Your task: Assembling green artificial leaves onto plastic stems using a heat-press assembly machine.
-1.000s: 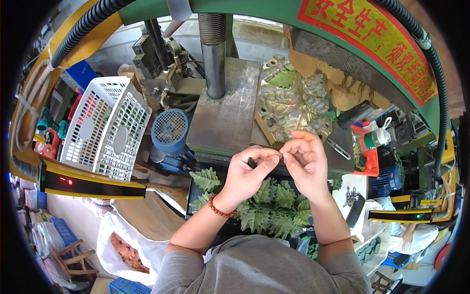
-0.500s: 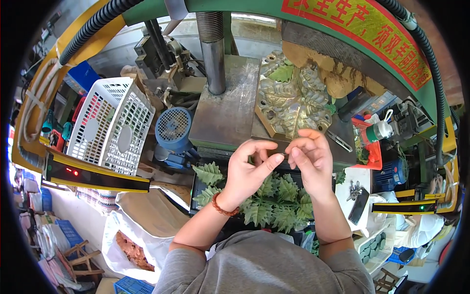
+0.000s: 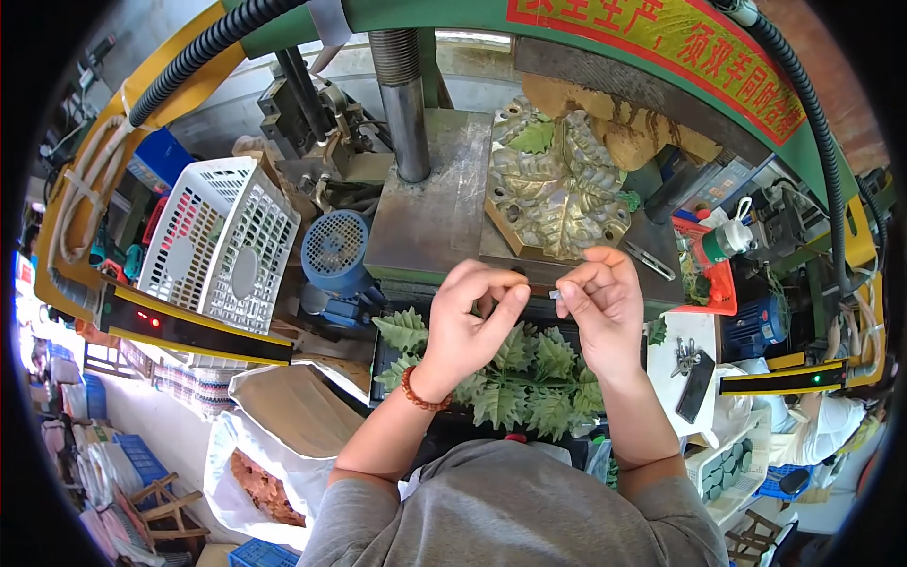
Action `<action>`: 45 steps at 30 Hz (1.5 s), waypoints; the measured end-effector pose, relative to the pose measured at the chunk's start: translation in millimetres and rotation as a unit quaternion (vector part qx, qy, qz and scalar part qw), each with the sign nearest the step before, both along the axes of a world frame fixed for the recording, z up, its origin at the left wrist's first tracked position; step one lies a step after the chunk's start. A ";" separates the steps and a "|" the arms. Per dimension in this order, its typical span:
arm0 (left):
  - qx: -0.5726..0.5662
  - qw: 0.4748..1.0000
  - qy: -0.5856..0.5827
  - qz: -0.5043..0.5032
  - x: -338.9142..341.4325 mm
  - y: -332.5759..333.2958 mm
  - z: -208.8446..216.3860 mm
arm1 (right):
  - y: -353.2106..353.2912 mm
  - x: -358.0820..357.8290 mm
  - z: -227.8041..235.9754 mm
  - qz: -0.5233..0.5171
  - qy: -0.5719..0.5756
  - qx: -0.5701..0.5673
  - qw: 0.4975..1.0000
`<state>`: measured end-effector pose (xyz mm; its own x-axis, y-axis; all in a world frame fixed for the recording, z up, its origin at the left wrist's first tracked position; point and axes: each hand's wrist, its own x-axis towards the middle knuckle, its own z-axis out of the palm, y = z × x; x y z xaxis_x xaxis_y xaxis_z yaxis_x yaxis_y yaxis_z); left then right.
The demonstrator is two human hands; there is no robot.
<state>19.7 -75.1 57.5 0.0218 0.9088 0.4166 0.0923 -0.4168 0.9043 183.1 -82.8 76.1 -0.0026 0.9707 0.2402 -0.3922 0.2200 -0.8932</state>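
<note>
Both hands are raised in front of my chest, just short of the press bed. My left hand (image 3: 470, 317) is closed in a pinch, thumb against forefinger; whatever lies in it is too small to make out. My right hand (image 3: 607, 307) pinches a small pale piece (image 3: 555, 294) between thumb and fingertips. Below and between them lie several green artificial leaves (image 3: 524, 387) on a dark surface. Beyond the hands, a brassy leaf-shaped metal mould (image 3: 557, 203) rests on the steel bed (image 3: 430, 213), with one green leaf (image 3: 535, 138) on its far left part.
A steel column (image 3: 408, 132) rises behind the bed. At left are a white plastic basket (image 3: 241, 260), a blue motor (image 3: 335, 250) and a yellow-black sensor bar (image 3: 198, 329). Metal tweezers (image 3: 650, 262) lie right of the mould. A phone (image 3: 694, 387) and keys (image 3: 686, 355) lie on a white surface.
My fingertips have drawn slightly apart, and the small pale piece now shows at my right fingertips. The whole view has shifted a little.
</note>
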 end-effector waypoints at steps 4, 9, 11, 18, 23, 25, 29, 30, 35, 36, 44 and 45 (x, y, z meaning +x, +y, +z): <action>-0.031 0.997 -0.032 -0.066 3.7 -0.1 6.1 | -2.2 -1.9 -2.4 -0.007 -0.025 0.013 1.000; -0.028 0.993 -0.002 -0.112 1.3 6.8 4.8 | 0.6 -0.3 -9.0 0.016 -0.021 0.011 1.000; -0.024 0.992 0.013 -0.120 1.9 10.4 4.9 | 3.6 1.1 -9.1 0.024 -0.017 0.009 1.000; -0.167 0.965 -0.172 -0.105 13.7 16.3 7.7 | 15.9 3.8 -9.5 -0.006 0.014 0.005 1.000; -0.270 0.903 -0.318 -0.106 26.7 6.6 5.1 | 17.7 -0.9 -17.8 -0.007 0.021 0.025 0.999; -0.267 0.900 -0.326 -0.107 29.1 3.8 3.1 | 16.9 -2.1 -19.1 -0.023 0.025 0.025 0.999; -0.089 0.992 -0.071 -0.048 22.2 4.8 -5.2 | 16.4 2.3 -15.1 -0.065 -0.047 0.050 0.996; -0.026 0.999 0.017 -0.027 20.2 4.8 -5.1 | 16.2 3.8 -13.6 -0.079 -0.071 0.059 0.993; 0.344 0.871 0.328 0.124 12.6 18.0 6.9 | 14.2 12.5 -10.3 -0.119 -0.432 0.190 0.874; 0.345 0.871 0.327 0.124 12.5 17.7 7.3 | 13.6 12.4 -9.9 -0.119 -0.432 0.191 0.874; 0.373 0.822 0.393 0.173 16.5 16.7 3.4 | 9.5 7.6 -10.4 -0.090 -0.418 0.181 0.886; 0.371 0.820 0.396 0.181 16.9 16.8 2.8 | 9.5 7.4 -10.7 -0.088 -0.414 0.176 0.889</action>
